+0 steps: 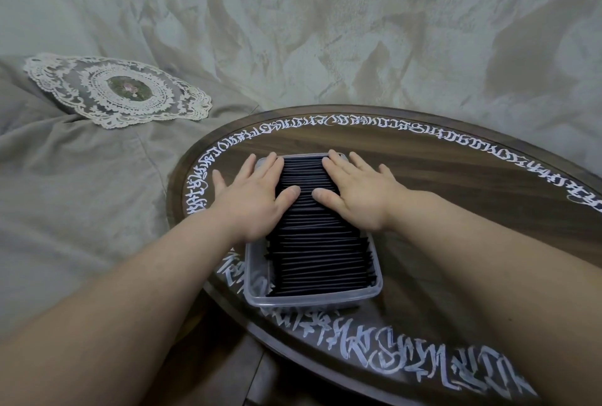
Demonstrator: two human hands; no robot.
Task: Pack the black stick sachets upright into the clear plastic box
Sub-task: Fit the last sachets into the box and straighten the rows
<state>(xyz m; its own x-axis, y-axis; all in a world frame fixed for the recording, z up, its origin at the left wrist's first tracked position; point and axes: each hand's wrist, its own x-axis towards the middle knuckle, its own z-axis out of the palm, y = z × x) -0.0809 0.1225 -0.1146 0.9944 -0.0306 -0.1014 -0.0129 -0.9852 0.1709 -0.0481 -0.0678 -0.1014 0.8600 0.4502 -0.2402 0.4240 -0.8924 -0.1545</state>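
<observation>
A clear plastic box (312, 299) stands on the round dark wooden table (439, 197). A tight row of black stick sachets (317, 252) fills it from front to back, standing upright with their top edges showing. My left hand (250, 200) lies flat on the left side of the row, fingers straight and spread, thumb on the sachet tops. My right hand (358, 194) lies flat on the right side in the same way, thumb pointing inward. Both palms press on the far half of the sachets.
The table carries a ring of white lettering (407, 353) round its rim. A lace doily (120, 89) lies on grey-green fabric (81, 194) to the left. Pale draped cloth (325, 31) hangs behind the table.
</observation>
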